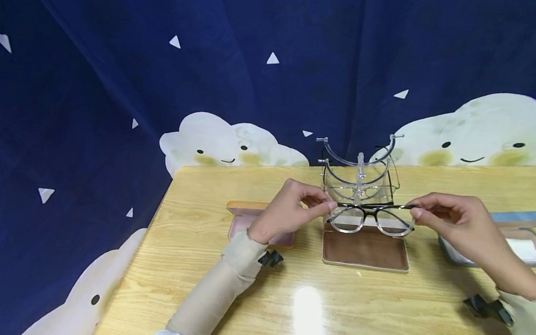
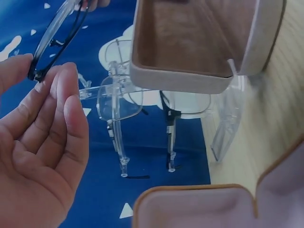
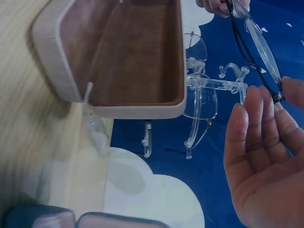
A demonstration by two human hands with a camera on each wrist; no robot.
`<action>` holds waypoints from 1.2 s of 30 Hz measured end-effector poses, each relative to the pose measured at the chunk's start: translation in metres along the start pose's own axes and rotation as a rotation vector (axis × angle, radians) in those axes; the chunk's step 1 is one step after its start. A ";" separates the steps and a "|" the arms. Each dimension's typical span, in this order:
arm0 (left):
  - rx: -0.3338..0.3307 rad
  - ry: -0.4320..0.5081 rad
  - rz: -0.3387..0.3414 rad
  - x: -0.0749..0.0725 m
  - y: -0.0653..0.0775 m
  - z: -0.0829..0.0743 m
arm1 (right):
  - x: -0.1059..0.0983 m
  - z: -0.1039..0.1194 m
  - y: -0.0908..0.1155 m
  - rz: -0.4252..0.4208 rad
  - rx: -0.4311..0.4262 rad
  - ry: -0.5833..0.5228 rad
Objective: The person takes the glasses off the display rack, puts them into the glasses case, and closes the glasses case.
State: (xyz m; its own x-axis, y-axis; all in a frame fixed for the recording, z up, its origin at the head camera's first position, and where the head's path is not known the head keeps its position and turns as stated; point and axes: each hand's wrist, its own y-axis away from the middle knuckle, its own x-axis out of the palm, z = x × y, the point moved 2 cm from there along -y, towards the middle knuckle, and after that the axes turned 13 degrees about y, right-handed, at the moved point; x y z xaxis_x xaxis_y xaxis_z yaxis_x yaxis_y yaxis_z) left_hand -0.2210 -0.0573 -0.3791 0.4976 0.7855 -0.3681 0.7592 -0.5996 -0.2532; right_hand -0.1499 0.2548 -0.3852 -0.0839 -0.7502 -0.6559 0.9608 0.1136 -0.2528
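Observation:
A pair of glasses [image 1: 370,212], black along the top with clear lower rims, is held up between both hands with its lenses facing me. My left hand [image 1: 288,212] pinches one end of the frame between thumb and fingers. At the opposite end, my right hand [image 1: 464,224] does the same. Below the glasses lies an open case [image 1: 366,250] with a brown lining. Just behind them stands a clear display stand [image 1: 360,170], and thin-rimmed glasses [image 2: 118,102] hang on it in the left wrist view.
An open case with an orange lid [image 1: 245,206] and pink lining sits at the left, partly behind my left forearm. To the right is another open case with a blue lid [image 1: 527,217], holding a white cloth [image 1: 524,249]. A dark blue curtain [image 1: 262,18] hangs behind the wooden table [image 1: 184,250].

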 end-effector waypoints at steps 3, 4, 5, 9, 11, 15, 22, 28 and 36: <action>-0.024 -0.004 0.014 0.003 0.002 0.004 | 0.002 -0.005 0.003 0.025 -0.026 0.007; -0.033 -0.005 0.021 0.005 0.003 0.006 | 0.002 -0.007 0.004 0.029 -0.029 0.013; -0.039 -0.004 0.028 0.006 0.004 0.008 | 0.003 -0.008 0.005 0.034 -0.032 0.017; -0.061 -0.007 0.052 0.011 0.010 0.015 | 0.009 -0.013 0.012 0.051 -0.061 0.026; -0.068 -0.010 0.050 0.011 0.013 0.018 | 0.013 -0.015 0.014 0.061 -0.086 0.019; -0.074 -0.004 0.050 0.010 0.018 0.023 | 0.019 -0.019 0.016 0.064 -0.128 0.019; -0.104 0.007 0.093 0.013 0.025 0.031 | 0.021 -0.023 0.019 0.130 -0.109 0.009; -0.132 0.002 0.139 0.018 0.026 0.032 | 0.020 -0.028 0.019 0.196 -0.032 0.013; -0.121 -0.068 0.180 0.021 0.027 0.037 | 0.022 -0.038 0.019 0.249 -0.004 0.019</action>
State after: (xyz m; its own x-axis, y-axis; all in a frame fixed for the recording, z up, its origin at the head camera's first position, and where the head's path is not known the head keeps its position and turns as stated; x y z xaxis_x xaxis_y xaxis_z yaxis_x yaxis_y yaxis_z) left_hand -0.2054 -0.0625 -0.4264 0.6034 0.6525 -0.4583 0.7072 -0.7035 -0.0705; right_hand -0.1432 0.2653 -0.4319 0.1505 -0.6864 -0.7115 0.9515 0.2959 -0.0841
